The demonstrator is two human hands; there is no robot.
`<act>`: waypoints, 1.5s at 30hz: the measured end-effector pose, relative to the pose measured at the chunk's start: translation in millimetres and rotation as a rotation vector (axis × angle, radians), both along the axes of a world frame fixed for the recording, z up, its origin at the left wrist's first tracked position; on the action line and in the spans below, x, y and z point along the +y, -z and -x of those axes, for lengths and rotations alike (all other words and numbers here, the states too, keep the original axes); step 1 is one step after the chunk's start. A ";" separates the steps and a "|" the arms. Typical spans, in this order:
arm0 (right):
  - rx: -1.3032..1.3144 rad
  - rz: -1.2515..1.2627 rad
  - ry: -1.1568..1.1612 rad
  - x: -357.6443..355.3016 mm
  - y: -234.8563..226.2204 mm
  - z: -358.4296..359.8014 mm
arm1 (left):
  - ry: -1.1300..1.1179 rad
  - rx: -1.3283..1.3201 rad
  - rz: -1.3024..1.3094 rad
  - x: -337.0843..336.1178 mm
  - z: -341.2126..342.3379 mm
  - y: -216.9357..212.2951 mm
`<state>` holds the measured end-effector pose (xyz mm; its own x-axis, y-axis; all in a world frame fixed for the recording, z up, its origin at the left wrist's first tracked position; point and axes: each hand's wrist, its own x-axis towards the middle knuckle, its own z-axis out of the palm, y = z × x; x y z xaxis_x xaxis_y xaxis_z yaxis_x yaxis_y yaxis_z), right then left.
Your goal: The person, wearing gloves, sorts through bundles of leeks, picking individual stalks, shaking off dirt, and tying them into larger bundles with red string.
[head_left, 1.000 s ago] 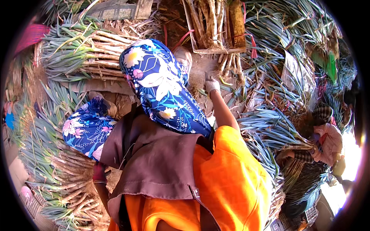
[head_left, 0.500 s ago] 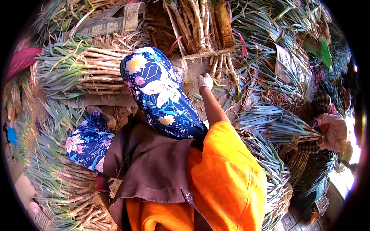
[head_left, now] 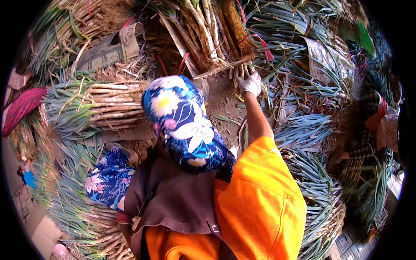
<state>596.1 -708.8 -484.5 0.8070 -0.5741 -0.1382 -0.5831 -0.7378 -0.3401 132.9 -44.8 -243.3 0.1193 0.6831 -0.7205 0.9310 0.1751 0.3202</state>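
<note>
My right hand point(head_left: 250, 84), in a white glove, reaches forward to the pale green onion stalks point(head_left: 238, 73) that stick out below a wooden rack point(head_left: 225, 66). Its fingers close around the lower ends of these stalks, partly hiding them. Upright in the rack stands a bunch of thick white-stemmed green onions point(head_left: 203, 32). My left hand does not show; only the left sleeve with a red cuff point(head_left: 125, 218) appears at the lower left, beside my brown apron point(head_left: 182, 201). Left of my flowered knee lies a large bundle of green onions point(head_left: 115, 105).
Heaps of green onions point(head_left: 303, 130) spread on the right, with more point(head_left: 73, 173) on the left. A printed sack point(head_left: 327, 60) lies among the leaves. At the far right another person point(head_left: 383, 125) is at work. Red ties point(head_left: 265, 50) hang from the rack.
My right hand has moved from the bare ground, where it was a fist, forward and right onto the stalks below the rack. The other person's hand and held bunch have shifted. The view has turned slightly.
</note>
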 end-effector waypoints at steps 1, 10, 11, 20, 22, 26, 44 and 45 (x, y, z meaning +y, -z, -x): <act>0.052 0.002 -0.021 0.4 -2.8 -7.9 | -0.003 0.017 -0.009 0.9 -2.3 -4.4; 0.422 0.086 -0.016 -0.7 10.1 -60.4 | -0.031 0.069 -0.072 5.9 -31.4 -39.5; 0.359 0.026 -0.045 -10.6 18.3 -60.6 | -0.023 0.061 -0.080 10.0 -36.9 -40.8; 0.268 -0.167 -0.247 -88.9 -45.4 -39.2 | 0.003 -0.070 -0.097 34.4 -74.1 -34.1; 0.355 -0.545 -0.203 -103.1 -64.6 -18.4 | -0.003 -0.109 -0.078 38.2 -84.7 -26.4; 0.279 -1.219 0.181 -80.9 -59.3 45.0 | -0.276 -0.372 0.102 42.1 -121.4 -26.6; 0.390 -0.175 0.149 -22.9 16.8 64.9 | 0.371 -0.249 -0.297 91.7 -126.5 -69.8; 0.394 -0.207 0.145 -24.4 13.9 62.8 | 0.369 -0.291 -0.301 105.2 -126.3 -65.4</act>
